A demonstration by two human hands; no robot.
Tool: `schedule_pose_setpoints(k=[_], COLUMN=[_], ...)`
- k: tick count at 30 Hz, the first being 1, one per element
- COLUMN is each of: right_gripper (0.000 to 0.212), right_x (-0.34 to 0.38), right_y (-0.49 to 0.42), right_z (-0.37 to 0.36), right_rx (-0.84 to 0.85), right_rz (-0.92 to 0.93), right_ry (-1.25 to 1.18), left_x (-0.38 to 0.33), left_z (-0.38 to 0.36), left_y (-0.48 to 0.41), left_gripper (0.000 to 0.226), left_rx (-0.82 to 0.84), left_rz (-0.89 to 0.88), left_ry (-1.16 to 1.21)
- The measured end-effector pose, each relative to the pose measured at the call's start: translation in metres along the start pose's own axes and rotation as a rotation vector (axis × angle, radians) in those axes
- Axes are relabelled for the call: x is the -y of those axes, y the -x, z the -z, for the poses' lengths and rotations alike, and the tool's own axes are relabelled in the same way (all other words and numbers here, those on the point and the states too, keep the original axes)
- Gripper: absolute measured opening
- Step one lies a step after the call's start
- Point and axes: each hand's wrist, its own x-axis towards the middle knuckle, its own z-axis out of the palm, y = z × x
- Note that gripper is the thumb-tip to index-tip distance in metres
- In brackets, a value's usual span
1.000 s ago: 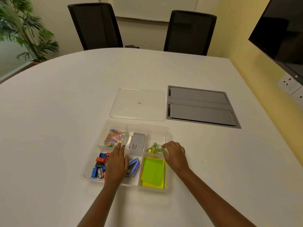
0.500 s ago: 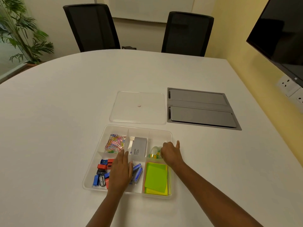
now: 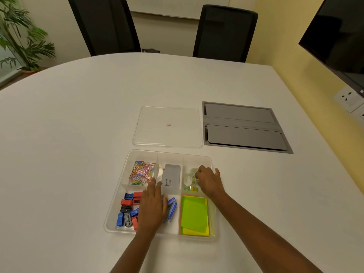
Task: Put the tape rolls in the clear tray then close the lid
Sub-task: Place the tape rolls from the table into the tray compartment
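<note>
Clear plastic is forming the divided tray, which is sitting open on the white table just in front of the person. Its far-left compartment is holding a heap of coloured paper clips. The far-middle one is holding a grey box with small print on its top. The far-right compartment is holding the tape rolls: they are looking small and see-through, with pale cores, and one at the near edge is showing yellow and green bands. How many rolls are lying there is hard to tell. The near-left section is holding red, blue and black sharpeners; blue pieces are lying in the near-middle one, partly under a hand. Green and yellow sticky notes are filling the near-right compartment.

The right hand is reaching into the tape compartment, fingers curled down and touching the rolls at their right side; whether it is actually gripping one I cannot tell. The left hand is lying flat and spread, holding nothing, over the middle of the tray with its fingertips at the near edge of the grey box.

The clear lid is lying flat on the table just beyond the tray, apart from it, beside a grey panel set into the table.
</note>
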Motion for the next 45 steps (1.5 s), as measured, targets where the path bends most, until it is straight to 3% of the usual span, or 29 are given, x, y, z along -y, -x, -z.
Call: schedule_pose_setpoints(k=[3,7,11,16,21,24,27,36,45], right_gripper=[0.028,0.019,0.029,0.031,0.035,0.043,0.035,0.022,0.047], right_x=[-0.003,-0.005,-0.003,0.008,0.005,-0.003,-0.006,0.024,0.022], right_y=[0.001,0.007,0.019,0.022,0.018,0.018,0.016,0.004,0.003], right_z=[0.002,0.005,0.011,0.017,0.024,0.032,0.029,0.002,0.003], right_rx=[-0.002,-0.169,0.057,0.134,0.135,0.000,-0.074,0.045,0.088], right_rz=[0.016,0.037,0.015,0.033,0.018,-0.012,-0.023,-0.164,-0.153], right_ry=[-0.001,0.075,0.191,0.290,0.144,0.018,-0.009,0.182,0.057], left_x=[0.002,0.002,0.001,0.002,0.003,0.003,0.003,0.004,0.005], left_z=[-0.001,0.000,0.000,0.001,0.001,0.003,0.003,0.003,0.002], left_y=[0.000,0.001,0.001,0.002,0.003,0.002,0.002,0.001,0.000], left_gripper=[0.063,0.071,0.068,0.066,0.063,0.054,0.051,0.051,0.054], left_rx=[0.018,-0.016,0.017,0.035,0.026,0.064,0.055,0.056,0.068], left_rz=[0.004,-0.012,0.002,-0.001,-0.008,0.005,-0.008,-0.007,0.002], left_ry=[-0.004,0.001,0.007,0.003,-0.016,-0.052,-0.078,-0.097,-0.062])
